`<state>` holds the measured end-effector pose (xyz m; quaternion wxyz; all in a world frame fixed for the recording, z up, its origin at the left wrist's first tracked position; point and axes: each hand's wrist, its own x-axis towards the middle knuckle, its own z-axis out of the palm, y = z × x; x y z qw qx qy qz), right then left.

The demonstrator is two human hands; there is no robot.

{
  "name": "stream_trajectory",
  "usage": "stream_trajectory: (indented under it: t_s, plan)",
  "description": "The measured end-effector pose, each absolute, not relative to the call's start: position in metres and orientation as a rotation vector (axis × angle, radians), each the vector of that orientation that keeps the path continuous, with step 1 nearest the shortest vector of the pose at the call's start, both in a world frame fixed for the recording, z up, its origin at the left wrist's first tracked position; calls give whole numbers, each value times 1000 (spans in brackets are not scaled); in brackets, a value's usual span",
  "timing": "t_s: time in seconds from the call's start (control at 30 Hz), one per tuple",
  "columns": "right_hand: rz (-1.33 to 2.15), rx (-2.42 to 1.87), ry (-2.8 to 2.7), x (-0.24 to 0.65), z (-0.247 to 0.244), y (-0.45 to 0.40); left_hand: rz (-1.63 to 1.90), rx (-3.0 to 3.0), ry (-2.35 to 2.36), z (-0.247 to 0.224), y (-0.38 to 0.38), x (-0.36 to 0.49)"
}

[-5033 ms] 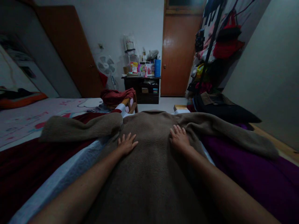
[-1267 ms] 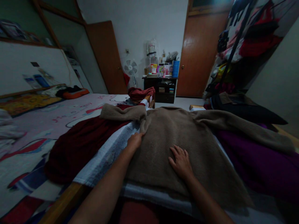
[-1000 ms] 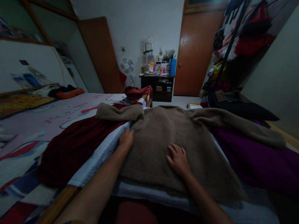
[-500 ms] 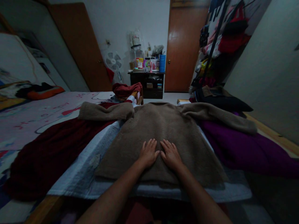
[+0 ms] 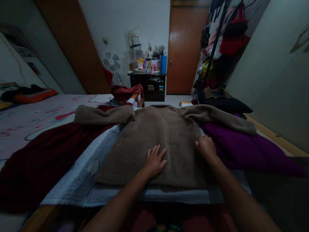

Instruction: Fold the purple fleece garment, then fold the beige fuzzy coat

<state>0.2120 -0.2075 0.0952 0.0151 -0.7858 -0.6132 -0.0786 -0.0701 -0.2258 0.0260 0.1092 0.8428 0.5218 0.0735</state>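
Note:
A brown fleecy long-sleeved sweater [image 5: 135,151] lies spread face down or face up, I cannot tell which, with its neck away from me and both sleeves stretched sideways. My left hand [image 5: 154,162] rests flat on its middle, fingers spread, holding nothing. At the sweater's right side edge, my right hand [image 5: 206,148] has its fingers curled round the cloth, and the fingertips are partly hidden. Beneath the sweater is a pale blue-white cloth [image 5: 70,180] covering the table.
Dark red cloth [image 5: 48,154] lies at the left under one sleeve, purple cloth [image 5: 248,151] at the right under the other. Folded dark clothes [image 5: 222,101] sit at the far right. A bed [image 5: 48,109] flanks the left side. Behind stand a fan [image 5: 112,62] and a black cabinet [image 5: 147,87].
My right hand has left the sweater's middle, moved right and closed on its side edge. The lower right part of the sweater has drawn inward. My left hand stays flat on the middle.

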Motion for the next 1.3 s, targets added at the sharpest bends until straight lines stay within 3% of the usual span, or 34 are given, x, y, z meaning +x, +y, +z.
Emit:
stream_trajectory:
  t_s: [0.37,0.77,1.0,1.3]
  plan:
    - [-331,-2524,-1998,213,97,-196,278,2371,1285,43,-242,-79]
    - [37,-2501,-1916,224,98,-184,109,2366,993,71,-240,-82]
    - [-223,-2410,-1927,227,101,-189,-95,2448,1021,73,-252,-72]
    - [75,-2467,-1708,240,107,-185,89,2510,1040,84,-264,-63]
